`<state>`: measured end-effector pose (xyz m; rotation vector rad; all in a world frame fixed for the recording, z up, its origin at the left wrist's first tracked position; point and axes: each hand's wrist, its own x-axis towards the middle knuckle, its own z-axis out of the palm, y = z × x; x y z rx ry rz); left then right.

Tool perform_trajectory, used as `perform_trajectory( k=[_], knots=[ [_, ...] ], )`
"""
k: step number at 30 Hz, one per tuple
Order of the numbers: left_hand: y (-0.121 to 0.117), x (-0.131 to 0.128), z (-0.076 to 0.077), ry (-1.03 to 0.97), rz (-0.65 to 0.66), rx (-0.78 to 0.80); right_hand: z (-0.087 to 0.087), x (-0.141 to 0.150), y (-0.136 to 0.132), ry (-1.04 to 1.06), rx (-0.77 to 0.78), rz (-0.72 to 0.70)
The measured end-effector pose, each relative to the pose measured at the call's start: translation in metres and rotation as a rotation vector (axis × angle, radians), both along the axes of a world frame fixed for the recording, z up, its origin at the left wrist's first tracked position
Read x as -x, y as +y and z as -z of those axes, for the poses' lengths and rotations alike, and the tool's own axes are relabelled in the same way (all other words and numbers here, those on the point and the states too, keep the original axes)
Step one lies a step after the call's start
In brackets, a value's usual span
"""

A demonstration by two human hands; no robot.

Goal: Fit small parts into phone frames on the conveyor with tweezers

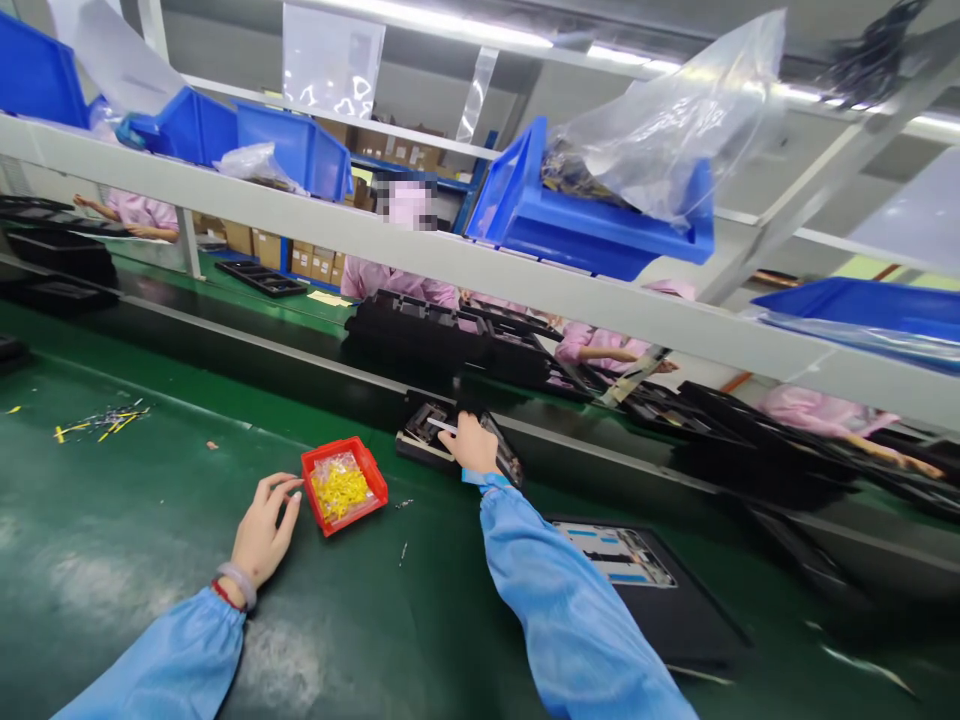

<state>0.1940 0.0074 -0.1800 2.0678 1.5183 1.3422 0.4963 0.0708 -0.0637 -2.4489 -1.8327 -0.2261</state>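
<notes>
My left hand (264, 528) hovers or rests at the left side of a small red bin (308, 497), its fingers loosely spread and holding nothing. Inside the bin is a clear plastic bag of small yellow pieces (341, 490). My right hand (472, 445) is stretched forward over a black tray-like piece (425, 452) with small parts in it, at the near edge of the line. Its fingers are bent down and partly hidden; a thin pale thing shows by the fingertips, and what they grip is unclear. A dark flat panel device (675, 620) lies under my right forearm.
Loose yellow and dark strips (105, 422) lie on the green bench (360, 630) at left. A dark conveyor (247, 345) runs across, carrying stacked black frames (450, 335). Blue bins (592, 225) sit on a white overhead rail (420, 255). Co-workers in pink sleeves (600, 340) work beyond.
</notes>
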Motion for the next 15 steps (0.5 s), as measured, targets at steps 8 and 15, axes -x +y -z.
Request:
perform_trajectory(
  k=[8,15],
  knots=[
    [-0.002,0.001,-0.004,-0.008,-0.007,-0.018,-0.040,0.041,-0.054,-0.069,-0.084,-0.186],
    [-0.004,0.001,-0.004,-0.056,-0.013,0.005,-0.012,0.073,-0.157,-0.252,-0.219,-0.580]
  ],
)
